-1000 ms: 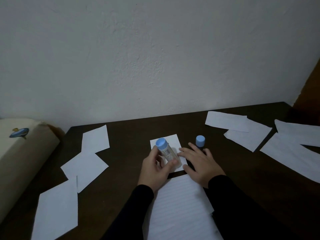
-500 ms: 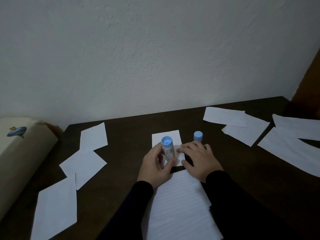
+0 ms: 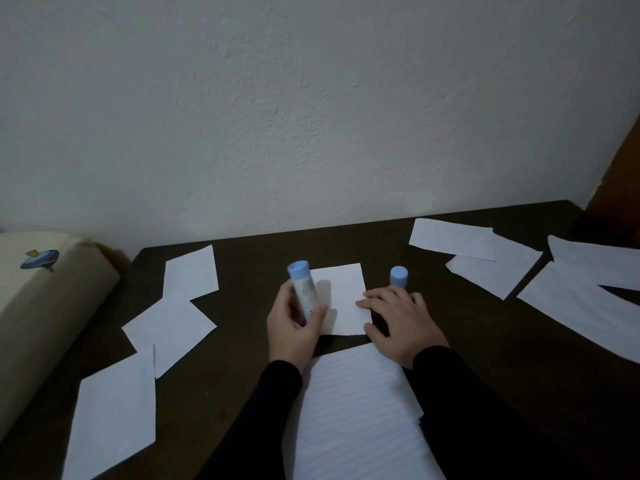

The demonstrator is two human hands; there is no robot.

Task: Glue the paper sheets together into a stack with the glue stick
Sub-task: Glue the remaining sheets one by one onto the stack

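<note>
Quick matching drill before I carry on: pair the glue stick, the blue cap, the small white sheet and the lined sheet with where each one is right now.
Things:
1. glue stick
2. blue cap
3. small white sheet
4. lined sheet

Places:
A. flat on the table, pressed by the fingers of the right hand
B. nearest the camera, between the two sleeves
C. gripped in the left hand, tilted, blue end up
D. standing on the table just beyond the right hand

Pairs: 1-C, 2-D, 3-A, 4-B
</note>
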